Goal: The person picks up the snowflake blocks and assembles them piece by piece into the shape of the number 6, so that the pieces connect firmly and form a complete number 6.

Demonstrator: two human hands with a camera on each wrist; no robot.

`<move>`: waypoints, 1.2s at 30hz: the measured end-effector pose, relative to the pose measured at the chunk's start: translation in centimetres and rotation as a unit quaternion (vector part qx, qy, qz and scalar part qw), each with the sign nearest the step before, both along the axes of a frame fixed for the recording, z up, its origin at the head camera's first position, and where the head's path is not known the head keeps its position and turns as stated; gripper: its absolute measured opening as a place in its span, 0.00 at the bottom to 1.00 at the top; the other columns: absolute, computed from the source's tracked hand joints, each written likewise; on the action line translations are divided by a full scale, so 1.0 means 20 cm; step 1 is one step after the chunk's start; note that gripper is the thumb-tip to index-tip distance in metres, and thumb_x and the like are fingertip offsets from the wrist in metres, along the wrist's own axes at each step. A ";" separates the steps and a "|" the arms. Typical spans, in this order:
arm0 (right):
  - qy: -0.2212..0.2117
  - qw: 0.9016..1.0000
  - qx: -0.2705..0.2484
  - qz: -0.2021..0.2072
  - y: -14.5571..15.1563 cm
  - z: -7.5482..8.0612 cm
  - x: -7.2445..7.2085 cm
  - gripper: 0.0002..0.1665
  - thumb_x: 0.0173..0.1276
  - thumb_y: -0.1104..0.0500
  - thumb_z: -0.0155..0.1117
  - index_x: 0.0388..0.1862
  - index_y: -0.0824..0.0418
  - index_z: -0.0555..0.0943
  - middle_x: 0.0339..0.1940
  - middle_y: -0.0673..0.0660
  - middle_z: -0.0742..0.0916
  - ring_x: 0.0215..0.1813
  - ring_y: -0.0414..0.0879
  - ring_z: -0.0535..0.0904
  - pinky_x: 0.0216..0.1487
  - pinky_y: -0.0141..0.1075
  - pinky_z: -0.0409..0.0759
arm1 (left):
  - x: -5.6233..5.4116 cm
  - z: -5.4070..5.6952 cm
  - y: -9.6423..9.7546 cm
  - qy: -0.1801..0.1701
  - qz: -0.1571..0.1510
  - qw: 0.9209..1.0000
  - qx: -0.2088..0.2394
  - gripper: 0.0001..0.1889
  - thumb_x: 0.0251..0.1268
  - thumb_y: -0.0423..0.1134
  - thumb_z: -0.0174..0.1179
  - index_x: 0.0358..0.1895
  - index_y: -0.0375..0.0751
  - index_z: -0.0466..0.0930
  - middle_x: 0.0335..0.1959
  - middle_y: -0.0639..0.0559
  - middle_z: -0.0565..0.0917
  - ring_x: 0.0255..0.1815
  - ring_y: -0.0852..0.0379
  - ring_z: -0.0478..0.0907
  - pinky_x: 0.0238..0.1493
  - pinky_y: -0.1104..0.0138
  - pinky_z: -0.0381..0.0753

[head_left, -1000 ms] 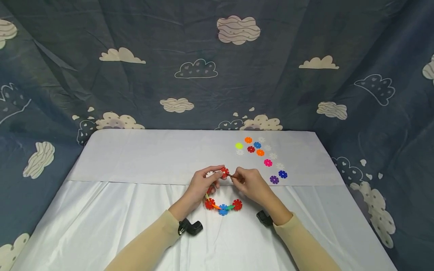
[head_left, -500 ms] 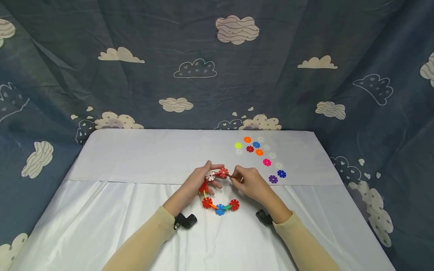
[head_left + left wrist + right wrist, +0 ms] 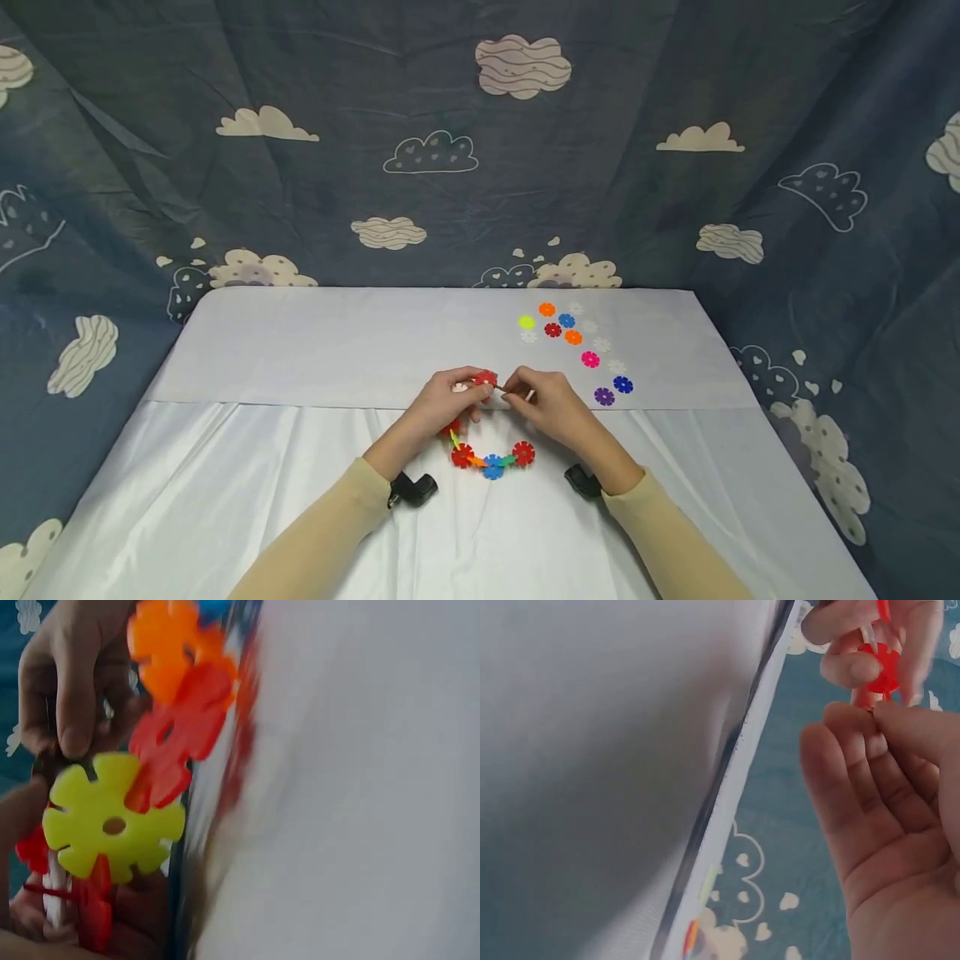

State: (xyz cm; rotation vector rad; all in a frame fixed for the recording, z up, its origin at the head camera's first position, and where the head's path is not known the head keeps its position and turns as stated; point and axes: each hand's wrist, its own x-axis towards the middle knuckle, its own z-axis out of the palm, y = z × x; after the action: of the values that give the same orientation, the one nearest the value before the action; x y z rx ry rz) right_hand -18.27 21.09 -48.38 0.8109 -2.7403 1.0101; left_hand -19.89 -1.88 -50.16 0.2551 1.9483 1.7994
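My left hand (image 3: 442, 402) pinches a red snowflake disc (image 3: 486, 378) at one end of a chain of interlocked plastic discs. A white disc (image 3: 460, 387) is partly covered by its fingers. Close by on the right, my right hand (image 3: 551, 402) pinches a dark brown disc (image 3: 46, 763), seen nearly edge-on against the red one; whether their slots are engaged I cannot tell. The chain curves down toward me through a yellow disc (image 3: 112, 825), a blue disc (image 3: 492, 467) and a green disc (image 3: 508, 460) to a red end disc (image 3: 523, 453).
Loose discs lie at the back right of the white-covered table (image 3: 300, 350), including a yellow-green disc (image 3: 527, 322), a pink disc (image 3: 590, 359) and a purple disc (image 3: 604, 397). A cloud-patterned dark curtain (image 3: 435, 83) hangs behind and at both sides.
My left fingers opened off the red disc half a second ago and now pinch it again, over the white disc. My right hand has shifted slightly left with the brown disc.
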 end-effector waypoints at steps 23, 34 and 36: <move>-0.042 0.999 -0.005 -0.020 0.05 0.02 -0.03 0.09 0.76 0.62 0.70 0.52 0.55 0.89 0.46 0.51 0.94 0.40 0.42 0.88 0.44 0.32 0.88 | 0.15 -0.02 0.14 -0.091 0.098 0.981 0.137 0.28 0.82 0.60 0.55 0.63 0.37 0.83 0.57 0.39 0.89 0.39 0.58 0.89 0.38 0.65 0.91; -0.040 0.999 0.000 0.000 0.03 0.02 -0.03 0.17 0.73 0.65 0.72 0.59 0.59 0.87 0.45 0.53 0.94 0.40 0.42 0.88 0.42 0.31 0.88 | 0.13 -0.02 0.12 -0.052 0.023 0.995 0.087 0.25 0.82 0.55 0.57 0.63 0.37 0.80 0.37 0.52 0.87 0.25 0.62 0.79 0.23 0.72 0.78; -0.051 0.999 0.004 -0.005 0.05 0.03 -0.04 0.21 0.73 0.66 0.71 0.63 0.60 0.84 0.44 0.54 0.94 0.40 0.44 0.89 0.42 0.32 0.89 | 0.13 -0.03 0.13 -0.046 0.020 0.996 0.080 0.25 0.83 0.55 0.56 0.64 0.36 0.80 0.33 0.56 0.84 0.23 0.62 0.75 0.20 0.73 0.73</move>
State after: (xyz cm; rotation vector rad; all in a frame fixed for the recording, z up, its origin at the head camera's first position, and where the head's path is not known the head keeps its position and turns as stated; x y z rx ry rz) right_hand -18.99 22.09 -47.78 0.7658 -2.8327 1.0671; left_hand -17.27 0.71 -50.78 0.1836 1.7611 1.9609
